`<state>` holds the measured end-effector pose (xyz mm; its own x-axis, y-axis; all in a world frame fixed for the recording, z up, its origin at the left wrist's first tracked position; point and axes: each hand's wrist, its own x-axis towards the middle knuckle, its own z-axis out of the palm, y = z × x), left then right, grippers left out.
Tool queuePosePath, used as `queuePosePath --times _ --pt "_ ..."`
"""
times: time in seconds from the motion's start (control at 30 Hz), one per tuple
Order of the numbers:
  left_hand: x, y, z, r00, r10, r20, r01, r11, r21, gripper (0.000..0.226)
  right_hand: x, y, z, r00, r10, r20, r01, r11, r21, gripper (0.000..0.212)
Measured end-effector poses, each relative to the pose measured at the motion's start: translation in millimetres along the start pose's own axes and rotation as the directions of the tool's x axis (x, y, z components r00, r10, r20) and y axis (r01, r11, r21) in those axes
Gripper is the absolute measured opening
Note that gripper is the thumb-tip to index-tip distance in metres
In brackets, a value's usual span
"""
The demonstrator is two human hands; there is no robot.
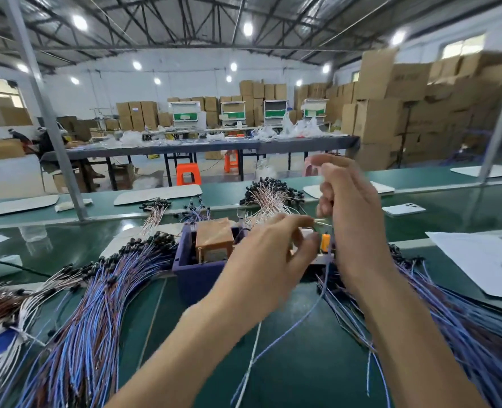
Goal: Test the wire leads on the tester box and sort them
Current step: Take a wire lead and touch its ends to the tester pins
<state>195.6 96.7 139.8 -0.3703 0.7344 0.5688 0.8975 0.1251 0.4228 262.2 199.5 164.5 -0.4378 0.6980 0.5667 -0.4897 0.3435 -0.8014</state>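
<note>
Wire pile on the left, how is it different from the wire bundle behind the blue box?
The left wire pile is mostly blue and purple; the far wire bundle is pale pinkish white. The left wire pile fans out long and wide; the far wire bundle sits bunched in a tighter mound. Both have black ends.

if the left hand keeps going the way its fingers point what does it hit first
The left hand points forward and right. First is probably the small white part just past its fingertips, with the orange cylinder right behind it, then the right hand holding a lead. Depth is unclear.
</note>
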Motion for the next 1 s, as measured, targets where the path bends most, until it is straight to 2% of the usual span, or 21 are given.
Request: queuePosePath --times 0.07,0.13,0.23,0.33,0.43,0.53,0.63,0.77,0.83,0.9,1.0 --pt "10.3 25.9 6.3 0.993 0.108 0.036 -0.106 0.992 -0.068 0.016 0.4 -20.3 -7.2 0.994 -0.1 0.035 0.101 0.994 -0.034 0.019" --pt "16.8 42.8 12.8 0.984 0.18 0.01 -0.177 0.972 -0.154 0.027 -1.2 -34.4 -18.5 0.976 -0.213 0.051 0.218 0.97 -0.11 0.021" --pt "27.0 59.5 21.4 0.974 0.223 -0.04 -0.226 0.944 -0.241 0.019 -1.6 -39.5 -45.0 0.96 -0.279 0.019 0.277 0.939 -0.203 0.026" --pt "45.0 67.2 29.3 0.988 0.088 -0.126 -0.14 0.855 -0.5 0.02 -1.2 -26.2 -76.3 0.995 -0.096 0.014 0.096 0.959 -0.265 0.048" --pt "69.6 64.7 43.4 0.981 -0.114 -0.154 -0.012 0.766 -0.643 0.021 -8.9 -1.0 -99.5 0.984 0.102 0.147 -0.058 0.96 -0.274 0.026" --pt "90.4 50.3 68.0 0.949 -0.305 -0.078 0.154 0.664 -0.732 0.021 -10.6 21.5 -129.8 0.99 0.09 0.105 -0.042 0.919 -0.392 0.026" --pt "100.0 34.7 98.8 0.912 -0.408 0.049 0.306 0.594 -0.744 0.023 -8.0 34.6 -164.3 0.992 0.107 0.072 -0.044 0.803 -0.594 0.02" --pt "109.9 26.1 134.6 0.835 -0.54 0.106 0.376 0.421 -0.825 0.022 -5.9 49.5 -200.3 0.972 0.232 0.043 -0.107 0.595 -0.797 0.023" --pt "117.8 23.8 147.5 0.808 -0.562 0.179 0.45 0.389 -0.804 0.02 -5.8 57.7 -212.6 0.97 0.243 0.0 -0.12 0.478 -0.87 0.026" --pt "122.3 21.6 160.3 0.78 -0.51 0.362 0.587 0.398 -0.705 0.02 -6.5 67.5 -220.5 0.961 0.272 -0.059 -0.15 0.327 -0.933 0.028" --pt "114.9 16.7 174.7 0.654 -0.394 0.646 0.748 0.463 -0.475 0.026 -14.3 84.7 -225.1 0.942 0.308 -0.135 -0.165 0.073 -0.984 0.046"
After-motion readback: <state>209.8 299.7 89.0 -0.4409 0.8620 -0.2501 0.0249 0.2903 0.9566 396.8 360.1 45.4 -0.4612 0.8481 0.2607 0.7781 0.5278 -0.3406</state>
